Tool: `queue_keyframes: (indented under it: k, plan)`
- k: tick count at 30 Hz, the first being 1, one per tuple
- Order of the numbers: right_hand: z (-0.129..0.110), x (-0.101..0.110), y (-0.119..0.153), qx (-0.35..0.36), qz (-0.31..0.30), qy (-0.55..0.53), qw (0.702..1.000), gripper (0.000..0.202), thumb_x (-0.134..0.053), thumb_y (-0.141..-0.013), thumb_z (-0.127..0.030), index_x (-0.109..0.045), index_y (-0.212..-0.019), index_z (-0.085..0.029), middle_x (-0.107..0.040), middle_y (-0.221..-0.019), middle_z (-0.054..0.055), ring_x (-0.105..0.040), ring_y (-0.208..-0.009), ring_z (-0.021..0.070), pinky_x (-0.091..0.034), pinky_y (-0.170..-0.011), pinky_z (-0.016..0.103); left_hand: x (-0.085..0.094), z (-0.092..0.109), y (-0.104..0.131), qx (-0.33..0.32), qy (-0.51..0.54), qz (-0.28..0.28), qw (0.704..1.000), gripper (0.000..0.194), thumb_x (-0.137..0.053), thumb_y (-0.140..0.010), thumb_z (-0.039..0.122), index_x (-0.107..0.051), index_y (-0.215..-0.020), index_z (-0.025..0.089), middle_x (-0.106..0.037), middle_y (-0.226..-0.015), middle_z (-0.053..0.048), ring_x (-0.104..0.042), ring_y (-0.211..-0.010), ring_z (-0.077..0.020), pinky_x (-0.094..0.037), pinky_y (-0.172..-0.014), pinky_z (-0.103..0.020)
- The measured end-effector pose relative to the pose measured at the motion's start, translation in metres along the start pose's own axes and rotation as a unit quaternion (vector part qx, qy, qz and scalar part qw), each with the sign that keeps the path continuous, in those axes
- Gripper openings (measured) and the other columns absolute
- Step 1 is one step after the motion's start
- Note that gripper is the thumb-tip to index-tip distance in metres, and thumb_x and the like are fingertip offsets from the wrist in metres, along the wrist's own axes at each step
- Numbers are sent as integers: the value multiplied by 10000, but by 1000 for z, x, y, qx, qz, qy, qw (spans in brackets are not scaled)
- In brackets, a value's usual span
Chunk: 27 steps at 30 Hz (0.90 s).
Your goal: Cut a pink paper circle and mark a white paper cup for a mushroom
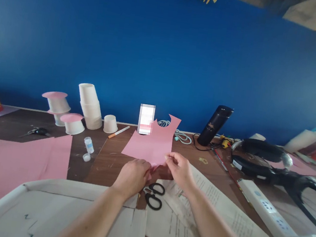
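A sheet of pink paper (pixel 151 145) is held up at the middle of the table, with rounded pieces cut out of its top edge. My left hand (pixel 135 173) is closed on its lower edge, where the paper looks folded or crumpled; some fingers are hidden. At the sheet's lower right corner, my right hand (pixel 179 167) pinches the edge between thumb and fingers. Black-handled scissors (pixel 154 200) lie just below both hands, their blades partly hidden by my left hand. Printed sheets (pixel 223 198) spread under my right forearm.
Left of my hands are a glue bottle (pixel 89 145), its cap (pixel 86 157), a utility knife (pixel 118 132), paper cups (pixel 91 105) and more pink paper (pixel 16 161). To the right stand a black flask (pixel 215 125) and a power strip (pixel 269 206). A white board (pixel 53 213) lies in front.
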State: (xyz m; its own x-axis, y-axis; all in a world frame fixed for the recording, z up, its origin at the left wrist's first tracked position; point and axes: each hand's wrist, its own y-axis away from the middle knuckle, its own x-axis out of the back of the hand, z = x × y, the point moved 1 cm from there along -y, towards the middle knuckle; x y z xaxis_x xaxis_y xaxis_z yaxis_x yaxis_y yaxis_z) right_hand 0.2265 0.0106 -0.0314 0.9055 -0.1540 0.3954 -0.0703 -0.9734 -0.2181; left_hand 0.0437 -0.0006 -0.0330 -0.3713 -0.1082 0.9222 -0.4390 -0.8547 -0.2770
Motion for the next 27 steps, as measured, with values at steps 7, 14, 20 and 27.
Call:
queue_keyframes:
  k: [7, 14, 20, 27]
  plan:
    - [-25, 29, -15, -40, 157, -231, 959, 316, -673, -708, -444, -650, -876, -176, -604, -643, 1, -439, -449, 65, -284, -378, 180, 2, -1, 2, 9, 41, -6, 999, 208, -429, -858, 218, -605, -752, 184, -651, -783, -69, -581, -724, -191, -362, -624, -279]
    - [-36, 59, -27, -76, 220, -337, 912, 220, -743, -614, -279, -641, -771, -163, -534, -593, -34, -379, -423, 29, -219, -315, 137, 3, 2, 0, 22, 50, -9, 998, 261, -416, -877, 243, -601, -702, 187, -660, -775, -73, -586, -727, -191, -379, -647, -281]
    - [-21, 72, -33, -183, 188, -427, 865, 74, -603, -743, -133, -541, -763, -167, -450, -542, -73, -340, -359, 14, -207, -282, 112, 3, 2, 1, 30, 39, -16, 999, 198, -445, -842, 208, -621, -756, 179, -673, -817, -81, -596, -776, -204, -385, -654, -290]
    - [-1, 94, -45, -222, 169, -439, 854, 278, -325, -831, -8, -363, -631, -198, -278, -438, -98, -272, -286, 27, -224, -287, 97, 7, 3, 1, 40, 31, -35, 998, 227, -420, -858, 222, -636, -804, 176, -668, -862, -94, -602, -810, -212, -403, -668, -294]
